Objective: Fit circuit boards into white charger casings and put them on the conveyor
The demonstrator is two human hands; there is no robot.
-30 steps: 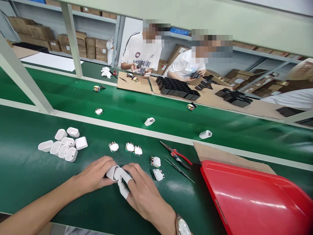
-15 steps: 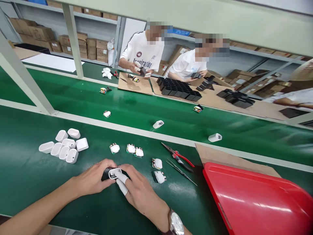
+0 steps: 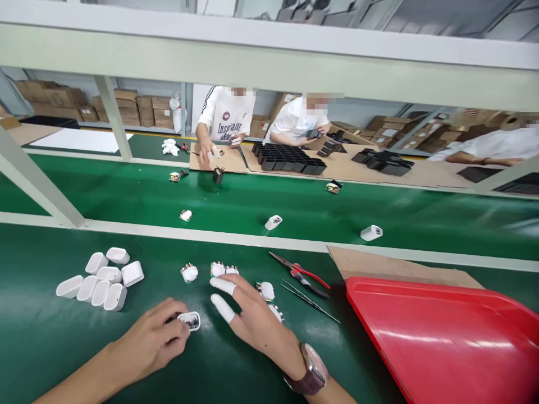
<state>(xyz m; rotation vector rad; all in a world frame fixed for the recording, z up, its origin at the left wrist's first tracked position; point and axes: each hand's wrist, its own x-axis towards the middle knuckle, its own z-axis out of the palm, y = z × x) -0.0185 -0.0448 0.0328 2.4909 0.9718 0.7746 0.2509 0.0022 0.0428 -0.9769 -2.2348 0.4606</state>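
From my head camera, my left hand (image 3: pixel 154 336) pinches a white charger shell (image 3: pixel 189 321) low on the green mat (image 3: pixel 50 331), fingers closed around it. My right hand (image 3: pixel 248 320) is spread wide and holds nothing, its capped fingertips (image 3: pixel 222 285) reaching toward the circuit boards (image 3: pixel 218 270); I should keep the shell's open mouth facing right so a board slides in squarely.

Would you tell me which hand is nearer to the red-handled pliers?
The right hand; it lies just left of the pliers, while the left hand is farther left, holding a white charger.
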